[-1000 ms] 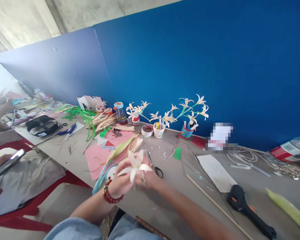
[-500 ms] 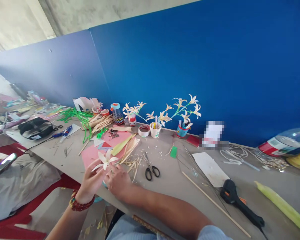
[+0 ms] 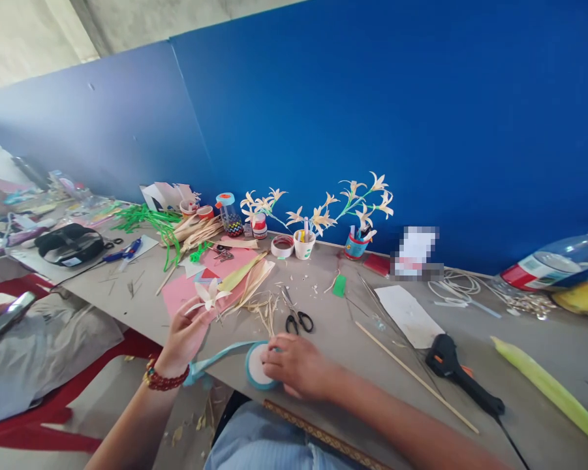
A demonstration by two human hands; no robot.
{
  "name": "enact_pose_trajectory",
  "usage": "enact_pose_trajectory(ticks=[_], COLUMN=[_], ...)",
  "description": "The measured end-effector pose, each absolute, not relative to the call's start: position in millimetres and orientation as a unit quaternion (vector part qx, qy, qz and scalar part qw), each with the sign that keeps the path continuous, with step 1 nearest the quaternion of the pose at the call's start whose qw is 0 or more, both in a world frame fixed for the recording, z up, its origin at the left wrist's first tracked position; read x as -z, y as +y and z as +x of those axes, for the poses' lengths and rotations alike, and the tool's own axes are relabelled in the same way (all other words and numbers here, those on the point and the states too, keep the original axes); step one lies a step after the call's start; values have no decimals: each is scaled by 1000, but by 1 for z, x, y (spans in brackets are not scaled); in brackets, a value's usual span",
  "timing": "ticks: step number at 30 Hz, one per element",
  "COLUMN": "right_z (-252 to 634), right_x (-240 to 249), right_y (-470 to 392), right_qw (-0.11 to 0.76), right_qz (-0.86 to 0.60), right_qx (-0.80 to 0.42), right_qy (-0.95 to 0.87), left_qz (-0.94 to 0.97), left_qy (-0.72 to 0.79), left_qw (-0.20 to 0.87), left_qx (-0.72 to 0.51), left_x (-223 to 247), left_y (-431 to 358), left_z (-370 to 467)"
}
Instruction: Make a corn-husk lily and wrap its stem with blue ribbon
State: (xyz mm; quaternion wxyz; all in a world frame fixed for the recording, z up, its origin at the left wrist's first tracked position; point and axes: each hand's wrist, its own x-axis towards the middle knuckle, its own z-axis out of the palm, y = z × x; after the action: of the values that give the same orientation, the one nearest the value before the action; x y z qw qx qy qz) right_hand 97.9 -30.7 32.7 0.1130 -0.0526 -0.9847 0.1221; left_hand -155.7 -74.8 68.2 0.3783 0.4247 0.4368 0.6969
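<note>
My left hand (image 3: 188, 329), with a beaded bracelet at its wrist, pinches a pale handmade flower (image 3: 210, 295) above the pink paper (image 3: 179, 292). The flower's petals spread upward. At the front edge of the table my right hand (image 3: 296, 365) curls its fingers over the right side of a roll of light-blue ribbon (image 3: 255, 365). A loose end of the ribbon (image 3: 220, 356) runs left from the roll and hangs over the edge below my left hand. Just beyond my right hand lie black-handled scissors (image 3: 298, 321).
Dried husks (image 3: 247, 281) lie on and beside the paper. Finished flowers stand in a white cup (image 3: 304, 248) and a blue cup (image 3: 356, 247) near the wall. Rightward are a thin stick (image 3: 416, 375), a black glue gun (image 3: 463, 375) and a green husk (image 3: 543, 385). A person holding a phone (image 3: 7, 320) sits left.
My right hand has left the flower and moved right and nearer, onto the ribbon roll, which now shows fully. My left hand still holds the flower.
</note>
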Motion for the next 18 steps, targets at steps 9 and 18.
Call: enact_pose_trajectory(ticks=[9, 18], right_z=[236, 114], right_x=[-42, -49], right_y=[-12, -49], right_qw=[64, 173], right_qz=[-254, -225], right_qx=[-110, -131], right_qy=[-959, -950], left_qz=[448, 436], left_qy=[427, 385], left_qw=[424, 386], left_qx=[-661, -716], left_x=[-63, -83], left_y=[-50, -43], left_z=[-135, -129])
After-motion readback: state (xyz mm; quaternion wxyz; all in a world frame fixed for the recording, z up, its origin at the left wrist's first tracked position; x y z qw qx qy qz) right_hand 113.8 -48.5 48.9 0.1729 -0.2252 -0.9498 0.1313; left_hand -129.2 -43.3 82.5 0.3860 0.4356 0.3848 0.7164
